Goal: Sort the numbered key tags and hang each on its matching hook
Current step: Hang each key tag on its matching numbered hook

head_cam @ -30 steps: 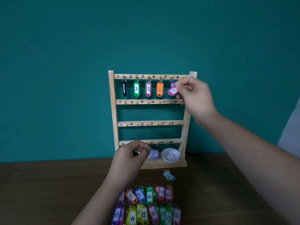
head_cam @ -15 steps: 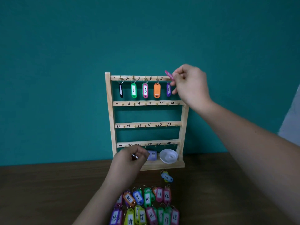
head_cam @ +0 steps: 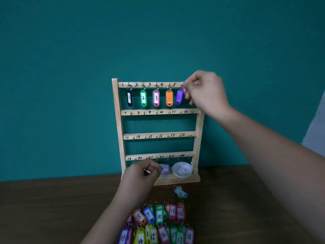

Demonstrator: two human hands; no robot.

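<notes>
Our right hand [head_cam: 207,93] pinches the pink tag [head_cam: 184,89], light and stiff we judge, best held near its ring [head_cam: 182,83]; of our left hand [head_cam: 140,176] we cannot tell the grip

Teal wall [head_cam: 70,85]: matte, plain, fills the view from 9 through 12 to 3 o'clock. 
Wooden table [head_cam: 44,208]: dark brown, grain running left to right, spans 8 to 4 o'clock and meets the wall. 
White round dish [head_cam: 182,169]: shallow, raised ring in its middle, just past centre toward 6 o'clock. 
Purple box [head_cam: 165,169]: small, barcode label facing the camera, just beside the dish at its 9 o'clock, partly hidden on its left. 
Pale grey patch [head_cam: 316,134]: right edge, 3 o'clock; what it is cannot be told.
</notes>
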